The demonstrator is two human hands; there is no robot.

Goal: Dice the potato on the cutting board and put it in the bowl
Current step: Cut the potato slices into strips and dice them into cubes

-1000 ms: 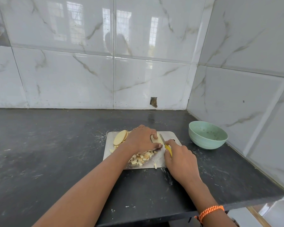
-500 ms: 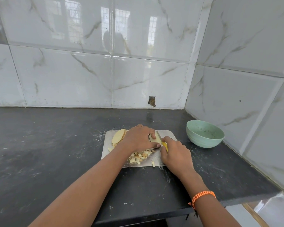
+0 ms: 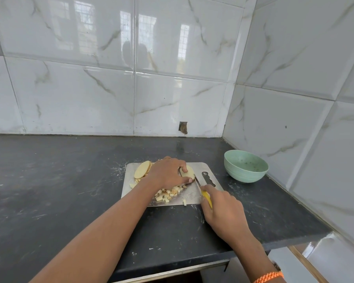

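Note:
A steel cutting board (image 3: pixel 204 167) lies on the dark counter. My left hand (image 3: pixel 168 172) holds down a stack of potato slices (image 3: pixel 188 171) near the board's middle, fingertips curled on top. My right hand (image 3: pixel 223 209) grips a yellow-handled knife (image 3: pixel 206 198); its blade (image 3: pixel 197 181) rests against the right side of the held slices. More uncut potato slices (image 3: pixel 142 169) lean at the board's back left. A pile of diced potato (image 3: pixel 169 193) sits at the front of the board. The green bowl (image 3: pixel 245 166) stands to the right of the board.
Tiled walls close the counter at the back and on the right, just behind the bowl. The counter's front edge (image 3: pixel 253 249) runs below my right wrist. A single potato cube (image 3: pixel 184 202) lies near the board's front edge. Dark counter stretches to the left.
My right hand has drawn the knife back toward me, uncovering the board's handle slot. My left hand stays on the potato slices.

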